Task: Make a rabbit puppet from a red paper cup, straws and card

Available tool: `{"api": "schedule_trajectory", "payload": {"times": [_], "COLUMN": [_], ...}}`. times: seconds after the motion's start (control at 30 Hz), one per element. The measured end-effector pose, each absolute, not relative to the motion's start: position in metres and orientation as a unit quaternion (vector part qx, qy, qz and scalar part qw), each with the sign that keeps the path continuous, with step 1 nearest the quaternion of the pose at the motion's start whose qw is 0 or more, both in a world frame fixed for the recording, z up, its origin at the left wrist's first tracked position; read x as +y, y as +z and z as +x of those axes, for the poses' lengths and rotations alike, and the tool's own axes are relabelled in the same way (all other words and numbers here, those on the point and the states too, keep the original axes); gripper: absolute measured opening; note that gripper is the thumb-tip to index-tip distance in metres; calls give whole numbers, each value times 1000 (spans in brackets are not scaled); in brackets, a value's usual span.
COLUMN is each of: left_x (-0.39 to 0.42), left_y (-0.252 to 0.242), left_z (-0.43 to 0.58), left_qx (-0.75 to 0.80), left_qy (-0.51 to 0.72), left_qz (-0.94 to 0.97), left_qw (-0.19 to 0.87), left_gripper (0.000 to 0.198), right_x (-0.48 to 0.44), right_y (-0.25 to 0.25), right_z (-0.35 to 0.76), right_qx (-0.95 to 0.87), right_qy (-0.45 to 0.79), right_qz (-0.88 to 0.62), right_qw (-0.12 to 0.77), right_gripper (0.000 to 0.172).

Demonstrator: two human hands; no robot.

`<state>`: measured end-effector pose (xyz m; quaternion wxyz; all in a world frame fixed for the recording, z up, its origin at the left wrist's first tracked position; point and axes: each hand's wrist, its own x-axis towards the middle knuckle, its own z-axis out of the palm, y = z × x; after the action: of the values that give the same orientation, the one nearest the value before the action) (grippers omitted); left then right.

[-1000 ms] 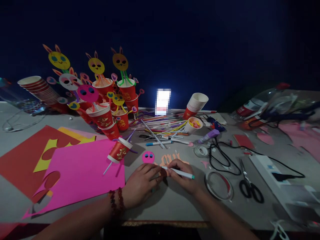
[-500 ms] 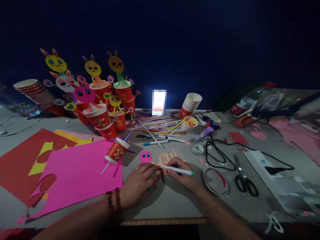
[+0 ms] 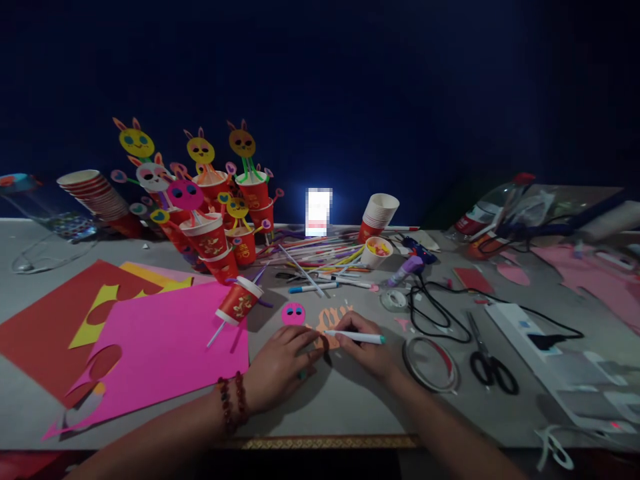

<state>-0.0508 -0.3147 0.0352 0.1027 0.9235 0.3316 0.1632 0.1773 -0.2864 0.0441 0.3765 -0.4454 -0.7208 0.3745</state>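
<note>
My right hand [image 3: 367, 347] is closed round a white marker pen [image 3: 360, 337] with a teal end. The pen's other end reaches the orange cut-out paper [image 3: 327, 323], which has several holes in it. My left hand [image 3: 283, 363] lies on the table with its fingers stretched toward the paper's near left edge, the fingertips touching or very close to it. Just above the left fingers rests a pink paper face [image 3: 293, 313] with blue eyes. A blue-capped marker [image 3: 313, 288] lies beyond it, and a red paper cup [image 3: 240, 300] lies tipped over to the left.
Pink paper sheet [image 3: 175, 353] covers the left. Behind it stand several red cups with paper rabbit figures [image 3: 203, 233]. Tape roll [image 3: 431, 363], scissors [image 3: 493, 370] and a power strip [image 3: 530, 353] lie right. Pipe cleaners [image 3: 320, 252] and a glowing phone [image 3: 319, 210] are at the back.
The whole view has shifted slightly, with the back objects appearing a little lower. Both hands keep nearly the same place, and the pen's end has moved slightly over the orange paper.
</note>
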Motion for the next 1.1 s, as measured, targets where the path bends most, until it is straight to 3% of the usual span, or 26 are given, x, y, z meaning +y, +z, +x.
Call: {"api": "schedule_trajectory", "payload": {"times": [0.33, 1.1], "left_x": [-315, -311], "left_y": [40, 38], "left_z": [-51, -54], "left_qx": [341, 330], "left_qy": [166, 155], "left_qz": [917, 921], "left_qw": [123, 138], "left_gripper": [42, 46], "right_x": [-283, -284], "right_y": [41, 40], "right_z": [175, 176], "right_qx": [-714, -750], "right_qy": [368, 359], "right_qz": [-449, -452], "right_qw": [392, 322], "right_gripper": [14, 16]}}
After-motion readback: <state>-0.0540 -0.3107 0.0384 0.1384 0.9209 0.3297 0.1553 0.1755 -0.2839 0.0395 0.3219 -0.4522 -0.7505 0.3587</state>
